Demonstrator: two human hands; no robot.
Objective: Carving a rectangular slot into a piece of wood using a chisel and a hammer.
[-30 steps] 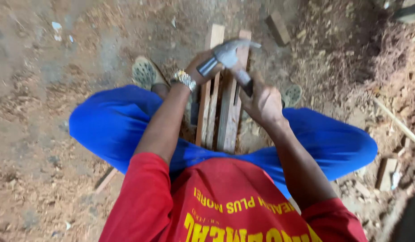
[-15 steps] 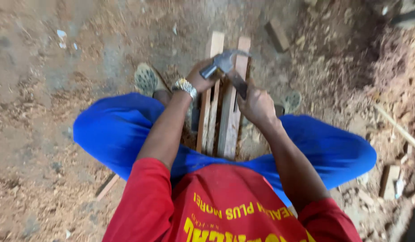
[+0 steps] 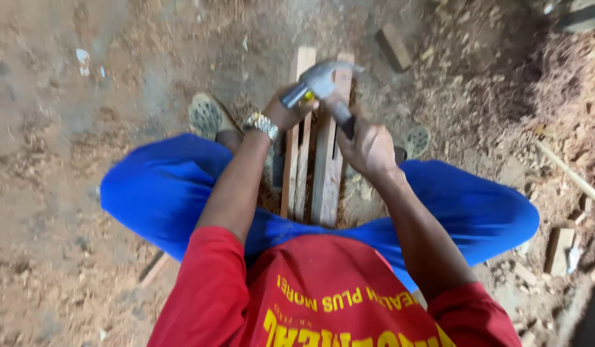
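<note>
Right hand [image 3: 369, 144] gripped hammer [image 3: 323, 87] over wood slats [image 3: 313, 167]; left hand [image 3: 286, 112] pinched closed beside the head, contents unclear. Nailing looked mid-way.

Bare dirt ground [image 3: 85, 193] strewn with sawdust and wood scraps

Reddish-brown earth in soft daylight; a small wood block [image 3: 394, 46] lies at the top, a thin stick [image 3: 570, 173] and offcuts [image 3: 558, 249] on the right, bits of white litter [image 3: 83, 58] upper left
</note>
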